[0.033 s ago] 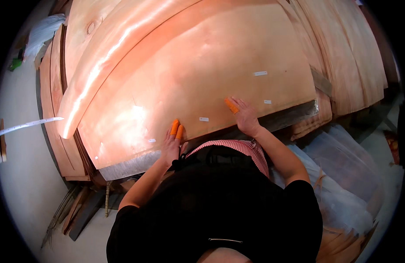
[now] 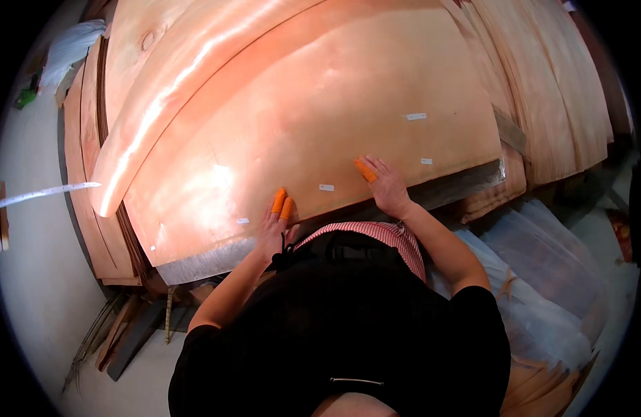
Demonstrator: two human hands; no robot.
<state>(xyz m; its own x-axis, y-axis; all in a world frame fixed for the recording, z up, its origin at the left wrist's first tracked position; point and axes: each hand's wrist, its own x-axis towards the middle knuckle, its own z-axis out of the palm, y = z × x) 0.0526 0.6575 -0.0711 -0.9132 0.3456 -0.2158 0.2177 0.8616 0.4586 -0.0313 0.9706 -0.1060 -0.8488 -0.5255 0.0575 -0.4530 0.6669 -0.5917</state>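
Observation:
A wide sheet of wood veneer (image 2: 279, 139) lies before me, with several small white labels or tape pieces (image 2: 326, 187) on its face. My left hand (image 2: 272, 226) rests on its near edge, fingers stretched out, two of them in orange finger covers. Farther right, my right hand (image 2: 386, 186) lies spread on the same sheet, with orange on at least one finger. Neither hand grips anything. Beyond them, a second veneer sheet (image 2: 154, 104) is rolled or folded back in a shiny curve. Under the near edge shows a silvery metal strip (image 2: 209, 260).
More veneer stacks (image 2: 543, 90) stand at the right, and others (image 2: 84, 174) at the left. A white measuring strip (image 2: 48, 195) juts out at left. Clear plastic sheeting (image 2: 543, 278) lies at my lower right; dark wood offcuts (image 2: 136, 340) lie on the floor at lower left.
Both hands stay nearly where they were on the veneer. The labelled sheet appears shifted very slightly to the right.

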